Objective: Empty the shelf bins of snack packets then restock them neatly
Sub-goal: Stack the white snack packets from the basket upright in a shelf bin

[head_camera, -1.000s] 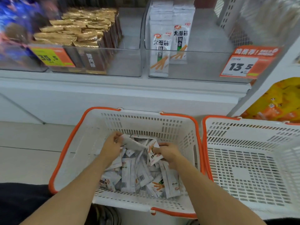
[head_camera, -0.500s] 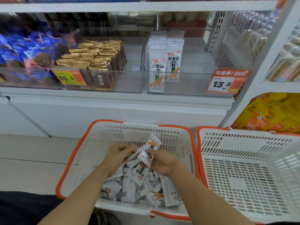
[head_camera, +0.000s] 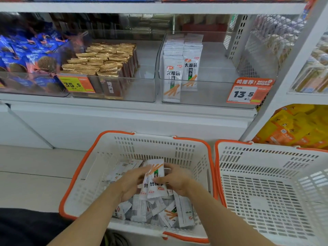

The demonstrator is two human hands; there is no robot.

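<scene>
White snack packets [head_camera: 156, 181] pinched upright between left hand [head_camera: 132, 183] and right hand [head_camera: 177, 180], over loose packets in orange-rimmed basket [head_camera: 83, 174].

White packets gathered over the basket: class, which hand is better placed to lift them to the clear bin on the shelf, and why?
Probably the right hand: it grips the white packets on the side nearer the clear bin, which stands above and to the right. The left hand holds their other side.
</scene>
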